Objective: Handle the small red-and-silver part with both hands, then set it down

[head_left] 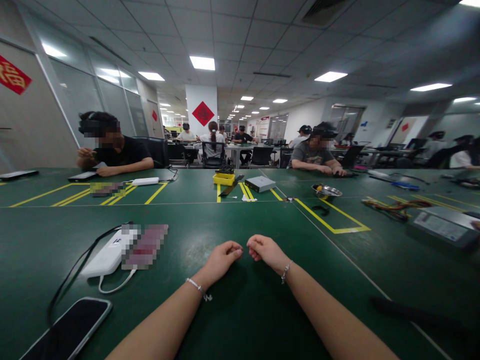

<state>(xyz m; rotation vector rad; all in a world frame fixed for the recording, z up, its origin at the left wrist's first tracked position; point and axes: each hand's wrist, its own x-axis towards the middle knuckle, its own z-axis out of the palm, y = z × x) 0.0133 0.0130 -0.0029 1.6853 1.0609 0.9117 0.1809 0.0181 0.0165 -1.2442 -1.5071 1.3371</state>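
Note:
My left hand [224, 257] and my right hand [266, 251] are over the green table [210, 325], close together with a small gap between the fingertips. The left fingers curl inward towards the thumb. On the right, the fingers fold into a loose fist. Nothing shows in either hand. Each wrist wears a bracelet. To the left lie a white power bank [107, 257] with cables, a blurred-out reddish flat object [146, 247] beside it, and a smartphone [67, 330] with a dark screen.
Across the table are a yellow tray [224, 179], a grey metal box [259, 184], and a metal bowl [327, 191]. A power supply unit [446, 225] with bundled wires sits at right. Two people [112, 147] [317, 150] sit at the far side.

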